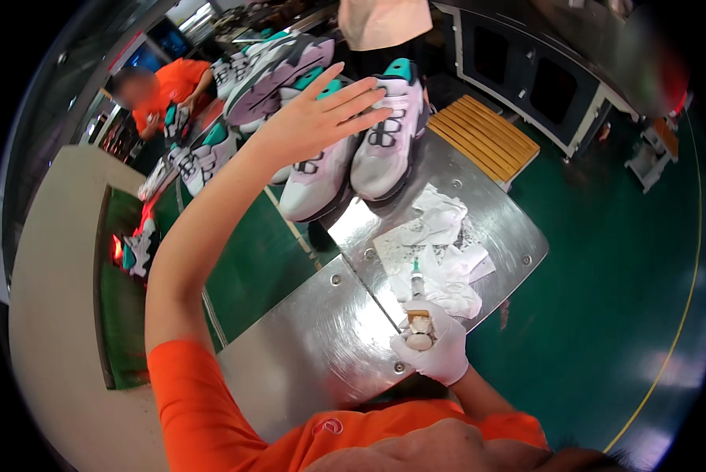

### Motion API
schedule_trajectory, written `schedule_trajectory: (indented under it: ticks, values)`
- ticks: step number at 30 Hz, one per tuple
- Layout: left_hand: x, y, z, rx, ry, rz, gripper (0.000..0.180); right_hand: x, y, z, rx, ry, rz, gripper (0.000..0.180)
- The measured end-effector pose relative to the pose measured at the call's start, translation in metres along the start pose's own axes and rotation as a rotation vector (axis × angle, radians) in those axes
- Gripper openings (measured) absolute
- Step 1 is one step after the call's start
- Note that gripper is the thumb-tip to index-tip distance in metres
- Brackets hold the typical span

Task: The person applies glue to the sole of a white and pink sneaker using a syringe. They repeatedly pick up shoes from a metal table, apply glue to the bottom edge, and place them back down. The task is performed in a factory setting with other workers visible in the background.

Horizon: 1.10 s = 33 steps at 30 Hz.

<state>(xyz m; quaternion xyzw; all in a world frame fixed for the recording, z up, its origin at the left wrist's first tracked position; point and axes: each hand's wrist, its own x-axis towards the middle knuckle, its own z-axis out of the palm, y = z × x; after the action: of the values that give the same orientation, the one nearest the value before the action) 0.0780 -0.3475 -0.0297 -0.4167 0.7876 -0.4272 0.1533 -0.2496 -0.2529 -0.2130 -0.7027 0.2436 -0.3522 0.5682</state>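
My bare left hand [314, 118] is stretched out with its fingers apart, over a pair of white and pale pink sneakers with teal heel tabs. The right-hand sneaker [384, 145] stands upright on the metal table by its fingertips. Beside it, the other sneaker [315, 185] is partly covered by the hand; whether the hand touches either is unclear. My right hand [439, 354], in a white glove, is closed round a syringe [417, 285] with a green tip pointing away from me. A tan piece [418, 314] and a whitish rounded end show in its grip.
Crumpled, dark-specked white cloths [447, 271] lie on the metal table [298, 334]. More sneakers [278, 75] are heaped at the far left. Beyond the table is a yellow slatted board [483, 138]. A conveyor with a green belt [129, 315] runs at left. Co-workers stand farther off.
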Motion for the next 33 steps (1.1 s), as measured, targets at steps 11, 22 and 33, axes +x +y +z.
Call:
schedule_trajectory:
  ticks: [11,22,33]
  values:
    - [0.07,0.003,0.088,0.19,-0.037,0.332,0.05,0.006,-0.023,-0.007,-0.026,-0.125,0.186,0.05]
    - [-0.085,0.039,-0.131,0.024,-0.092,-0.35,0.062,0.013,-0.015,-0.004,0.145,-0.064,0.134,0.043]
    - [-0.231,0.214,-0.297,-0.25,-0.427,-0.586,0.042,-0.021,-0.078,-0.027,-0.38,-0.278,0.052,0.043]
